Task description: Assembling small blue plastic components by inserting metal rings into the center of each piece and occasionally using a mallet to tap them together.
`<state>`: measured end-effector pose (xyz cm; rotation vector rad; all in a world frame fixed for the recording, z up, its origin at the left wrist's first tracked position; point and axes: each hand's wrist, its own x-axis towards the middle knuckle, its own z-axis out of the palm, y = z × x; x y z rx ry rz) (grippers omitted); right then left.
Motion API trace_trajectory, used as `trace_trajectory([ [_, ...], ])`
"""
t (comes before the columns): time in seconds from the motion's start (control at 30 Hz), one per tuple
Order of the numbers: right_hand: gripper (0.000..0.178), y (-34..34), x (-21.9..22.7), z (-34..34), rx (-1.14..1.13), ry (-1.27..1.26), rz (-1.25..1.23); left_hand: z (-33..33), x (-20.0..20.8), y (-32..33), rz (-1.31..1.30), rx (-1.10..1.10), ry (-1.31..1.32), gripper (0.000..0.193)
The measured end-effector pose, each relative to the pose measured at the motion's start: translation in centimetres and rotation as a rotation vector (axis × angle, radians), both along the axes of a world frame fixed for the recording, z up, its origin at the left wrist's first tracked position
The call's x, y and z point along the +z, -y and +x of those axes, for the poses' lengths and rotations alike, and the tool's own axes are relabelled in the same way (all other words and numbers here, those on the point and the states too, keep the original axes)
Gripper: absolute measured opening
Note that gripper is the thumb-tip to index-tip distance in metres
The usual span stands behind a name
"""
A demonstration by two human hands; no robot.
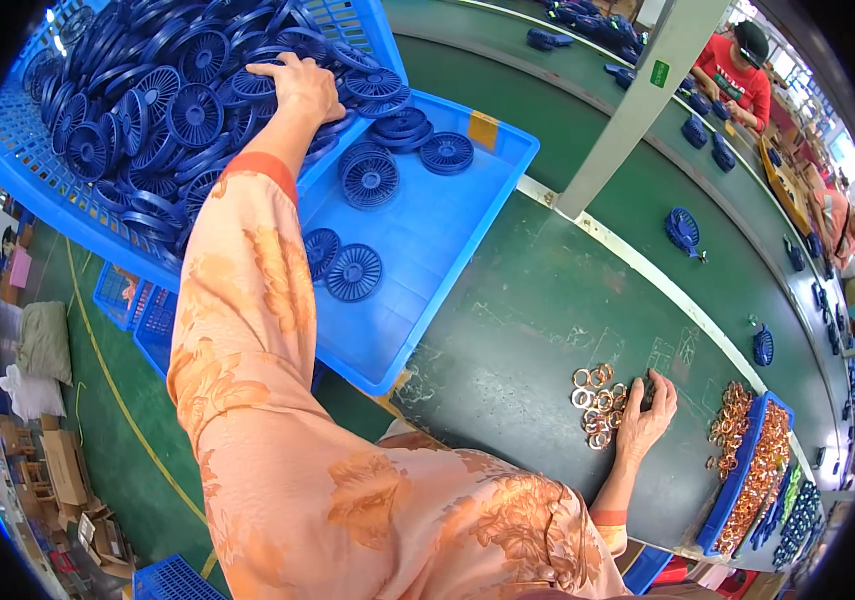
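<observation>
My left hand [307,88] rests on the heap of round dark-blue fan grilles [195,115] in a blue perforated basket [77,215]. Its fingers are apart, and none of the grilles is lifted off the heap. Low on the right, my right hand [647,412] lies on the dark green worktop [507,350], thumb and forefinger spread. Just left of it is a loose group of copper-coloured metal rings [598,400]. Its remaining fingers are partly hidden, and I see nothing held in them.
A shallow blue tray [417,290] beside the basket holds several loose grilles [354,272]. More rings fill a narrow blue bin [747,490] at the right. A grey post [637,110] stands by the green conveyor [587,170], which carries blue handheld fans [682,230]. Co-workers sit beyond.
</observation>
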<state>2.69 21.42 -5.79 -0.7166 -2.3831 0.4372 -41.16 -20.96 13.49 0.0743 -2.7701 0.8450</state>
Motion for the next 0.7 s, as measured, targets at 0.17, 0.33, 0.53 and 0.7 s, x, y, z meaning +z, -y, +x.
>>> trace_trajectory([
  [0.17,0.027,0.0,0.1,0.0,-0.004,0.003,-0.018,-0.6,-0.2,-0.5,-0.181,0.070,0.126,0.060],
  [0.33,0.028,-0.1,0.1,0.2,-0.006,0.003,-0.030,-0.7,0.5,-1.2,-0.305,0.099,0.171,0.062],
  [0.53,0.028,-0.1,0.1,-0.2,-0.005,0.007,-0.017,-3.1,-1.3,-0.5,-0.257,0.062,0.062,0.068],
  [0.7,0.028,0.3,0.3,-0.2,-0.022,-0.008,-0.023,-3.5,-1.0,-0.1,-0.204,0.071,0.101,0.068],
])
